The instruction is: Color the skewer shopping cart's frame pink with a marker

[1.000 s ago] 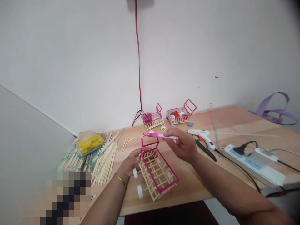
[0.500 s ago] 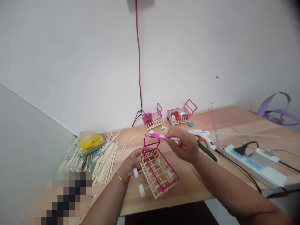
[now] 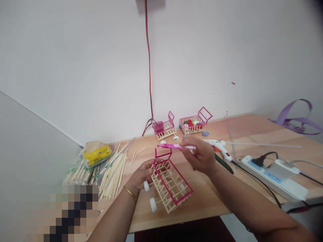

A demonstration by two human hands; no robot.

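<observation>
My left hand [image 3: 143, 174] grips a small cart of thin wooden sticks [image 3: 166, 183] by its handle end, with some fingers hidden behind the slats. The cart is tilted, its top rim and raised handle are magenta, and white round wheels [image 3: 153, 204] stick out at its side. My right hand [image 3: 200, 154] is closed around a pink-stained paintbrush [image 3: 174, 146] with a pale handle. The brush tip points left, just above the top bar of the cart's handle; whether it touches cannot be told.
At the wall stand a second stick cart [image 3: 166, 133], a cup of magenta paint [image 3: 158, 126] and a stick basket holding colourful items [image 3: 193, 126]. To the right lie a glue gun [image 3: 222, 149], green-handled pliers [image 3: 224, 164] and a power strip [image 3: 272, 181]. Loose sticks [image 3: 113, 176] and a yellow packet [image 3: 97, 154] lie left.
My right hand and the paintbrush have shifted slightly to the right along the top bar of the cart's handle. My left hand and the cart stay almost still.
</observation>
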